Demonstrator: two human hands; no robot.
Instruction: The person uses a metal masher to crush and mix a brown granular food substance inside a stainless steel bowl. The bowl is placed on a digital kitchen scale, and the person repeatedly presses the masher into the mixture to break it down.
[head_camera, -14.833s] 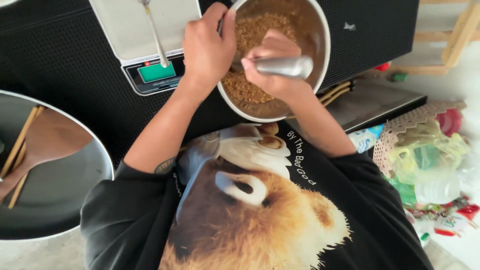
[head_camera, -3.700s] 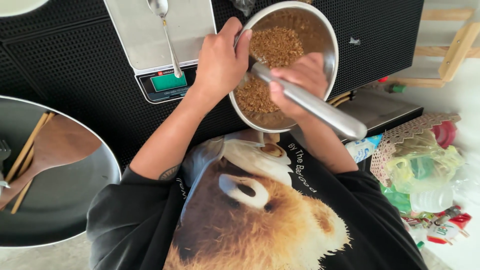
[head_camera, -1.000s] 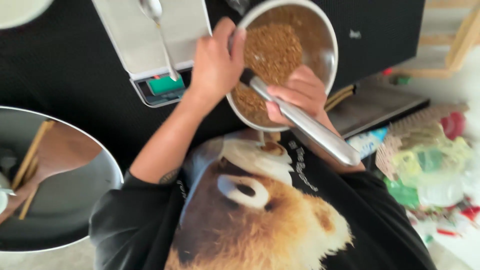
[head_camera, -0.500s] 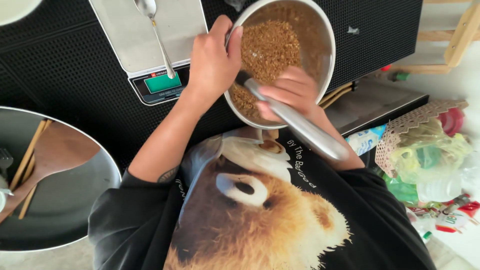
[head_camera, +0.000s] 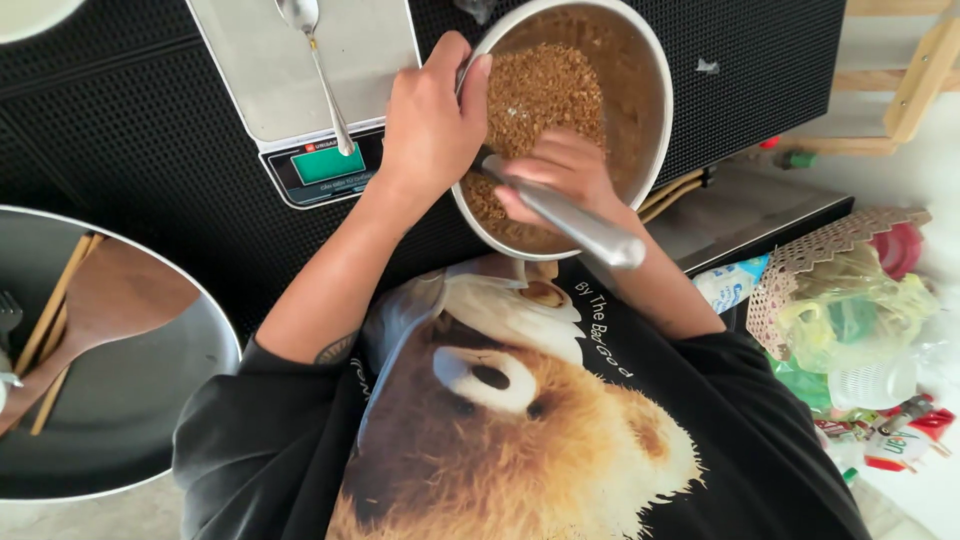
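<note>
Near bench front edge: bowl (head_camera: 640, 60) of brown grain (head_camera: 545, 95), tilted toward body. Left hand (head_camera: 432, 120) clamped over near rim; right hand (head_camera: 560, 180) closed round metal scoop (head_camera: 565, 215), blade buried in grain. Behind left wrist: scale (head_camera: 300, 80) carrying spoon (head_camera: 315, 60). At bench left edge: pan (head_camera: 150, 400) holding wooden spatula (head_camera: 100, 310). Best practice, judged: rim held firm, scoop drawn along wall, strokes kept shallow to avoid spills.

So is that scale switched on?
Cannot tell: the scale has a green display, but no digits can be made out. A spoon lies across it.
</note>
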